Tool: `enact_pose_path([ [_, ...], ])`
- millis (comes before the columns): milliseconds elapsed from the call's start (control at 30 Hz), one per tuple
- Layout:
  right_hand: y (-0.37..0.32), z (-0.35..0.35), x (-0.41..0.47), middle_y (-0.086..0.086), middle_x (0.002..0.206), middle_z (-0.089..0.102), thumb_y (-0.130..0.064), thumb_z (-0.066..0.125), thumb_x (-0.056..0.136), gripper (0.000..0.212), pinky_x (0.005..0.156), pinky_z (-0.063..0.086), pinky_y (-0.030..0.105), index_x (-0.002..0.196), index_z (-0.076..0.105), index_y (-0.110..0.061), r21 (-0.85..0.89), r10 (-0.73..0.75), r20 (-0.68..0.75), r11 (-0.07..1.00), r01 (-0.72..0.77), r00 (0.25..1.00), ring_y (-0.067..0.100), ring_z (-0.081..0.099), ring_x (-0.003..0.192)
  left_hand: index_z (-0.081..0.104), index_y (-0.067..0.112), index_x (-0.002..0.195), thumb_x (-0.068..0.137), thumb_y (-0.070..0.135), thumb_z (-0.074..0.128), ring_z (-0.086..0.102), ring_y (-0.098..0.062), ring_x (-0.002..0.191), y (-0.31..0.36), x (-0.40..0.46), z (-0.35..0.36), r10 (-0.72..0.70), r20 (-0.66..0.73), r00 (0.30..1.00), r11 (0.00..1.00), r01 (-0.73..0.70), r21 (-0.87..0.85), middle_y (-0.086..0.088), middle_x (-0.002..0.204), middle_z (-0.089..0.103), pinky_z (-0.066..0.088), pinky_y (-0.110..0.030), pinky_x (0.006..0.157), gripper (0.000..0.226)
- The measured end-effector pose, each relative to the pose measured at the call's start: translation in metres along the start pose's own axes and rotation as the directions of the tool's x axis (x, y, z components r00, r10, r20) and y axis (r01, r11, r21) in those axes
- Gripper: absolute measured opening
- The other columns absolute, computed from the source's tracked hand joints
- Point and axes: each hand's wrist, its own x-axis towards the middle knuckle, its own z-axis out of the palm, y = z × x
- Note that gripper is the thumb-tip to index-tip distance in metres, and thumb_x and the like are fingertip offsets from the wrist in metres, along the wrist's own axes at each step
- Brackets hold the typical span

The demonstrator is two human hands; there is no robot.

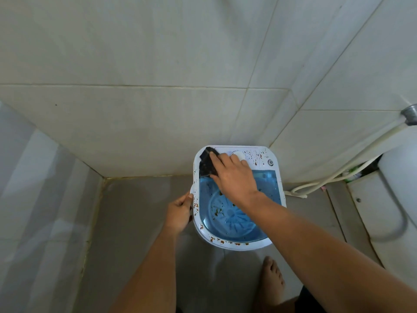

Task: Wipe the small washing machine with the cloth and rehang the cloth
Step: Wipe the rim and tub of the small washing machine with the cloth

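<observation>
The small washing machine (276, 163) stands on the floor in a tiled corner. It is white with a see-through blue lid, and brown specks dot its rim and control panel. A dark cloth (207, 164) lies on the machine's back-left corner. My right hand (233, 175) presses down on the cloth, fingers over its right part. My left hand (180, 212) grips the machine's left edge. A white dial shows just beyond my right fingers.
Tiled walls close in behind and to the left. A white hose (334, 175) runs from a metal wall fitting (409, 114) down to the floor right of the machine. A white toilet (392, 199) sits at the right. My bare foot (272, 281) is near the machine's front.
</observation>
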Motion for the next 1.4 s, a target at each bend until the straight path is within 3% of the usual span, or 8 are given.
enact_pose_path([
  [167,0.01,-0.004,0.007,0.006,0.118,0.062,-0.048,0.072,0.087,0.056,0.085,0.044,0.047,0.135,0.06,-0.022,0.016,0.132,0.009,0.991,-0.132,0.991,0.03,0.056,0.106,0.072,0.022,0.125,0.105,0.026,0.052,0.072,-0.007,0.081,0.001,-0.001,0.001,0.007,0.003,1.0,1.0,-0.007,-0.013,0.004,0.091,0.077,0.055,-0.024,0.068,0.028],
  [367,0.012,0.007,0.011,0.009,0.121,0.063,-0.03,0.074,0.088,0.055,0.077,0.049,0.047,0.139,0.059,-0.018,-0.114,-0.146,0.047,0.982,0.151,0.988,0.032,0.06,0.099,0.073,0.019,0.124,0.106,0.026,0.052,0.072,-0.012,0.085,0.001,0.0,0.001,0.012,0.005,1.0,1.0,-0.012,0.004,0.002,0.091,0.076,0.056,-0.027,0.073,0.029],
  [600,-0.011,-0.025,0.071,0.015,0.126,0.053,-0.006,0.055,0.092,0.048,0.081,0.048,0.046,0.14,0.05,-0.014,-0.113,0.048,0.151,0.993,-0.03,0.987,0.035,0.052,0.113,0.073,0.021,0.123,0.105,0.028,0.052,0.072,-0.014,0.087,0.001,0.001,0.0,0.013,0.001,1.0,1.0,-0.013,0.026,-0.001,0.095,0.077,0.058,-0.03,0.078,0.028],
  [733,-0.021,-0.018,0.055,0.016,0.134,0.048,-0.007,0.061,0.088,0.059,0.085,0.049,0.047,0.145,0.046,-0.014,-0.131,-0.113,0.161,0.982,0.135,0.981,0.035,0.049,0.117,0.075,0.023,0.12,0.105,0.031,0.052,0.073,-0.017,0.094,-0.001,0.002,-0.001,0.012,0.007,1.0,0.999,-0.012,0.037,0.0,0.097,0.079,0.059,-0.035,0.087,0.028],
  [900,-0.007,-0.011,0.049,0.016,0.136,0.049,-0.012,0.057,0.095,0.058,0.082,0.049,0.048,0.151,0.041,-0.017,-0.152,-0.279,0.181,0.94,0.307,0.943,0.036,0.05,0.117,0.077,0.029,0.11,0.105,0.031,0.052,0.076,-0.017,0.097,-0.003,0.002,-0.002,0.028,0.022,0.999,0.999,-0.028,0.022,-0.001,0.1,0.081,0.058,-0.028,0.079,0.025],
  [1100,-0.016,-0.019,0.08,0.01,0.12,0.058,-0.011,0.057,0.091,0.045,0.088,0.041,0.046,0.135,0.057,-0.023,-0.113,0.121,0.124,0.988,-0.107,0.985,0.034,0.052,0.11,0.075,0.026,0.118,0.105,0.031,0.052,0.074,-0.019,0.1,0.0,-0.002,-0.001,0.017,0.015,1.0,1.0,-0.017,0.021,-0.006,0.106,0.079,0.059,-0.032,0.083,0.027],
  [1300,-0.016,-0.007,0.025,0.016,0.13,0.051,-0.008,0.061,0.088,0.067,0.086,0.047,0.05,0.151,0.041,-0.019,-0.091,-0.14,0.135,0.984,0.153,0.981,0.037,0.052,0.112,0.076,0.032,0.107,0.104,0.031,0.053,0.073,-0.021,0.103,0.0,-0.003,0.0,0.017,0.01,1.0,0.999,-0.018,0.03,-0.003,0.106,0.079,0.056,-0.042,0.097,0.022],
  [1400,0.003,-0.012,0.029,0.016,0.129,0.053,-0.008,0.059,0.091,0.065,0.084,0.049,0.049,0.152,0.041,-0.018,-0.123,-0.09,0.127,0.987,0.106,0.988,0.038,0.053,0.112,0.073,0.023,0.119,0.105,0.028,0.052,0.072,-0.02,0.101,0.003,-0.006,0.0,0.017,0.019,1.0,1.0,-0.017,0.014,-0.007,0.109,0.078,0.056,-0.038,0.093,0.026],
])
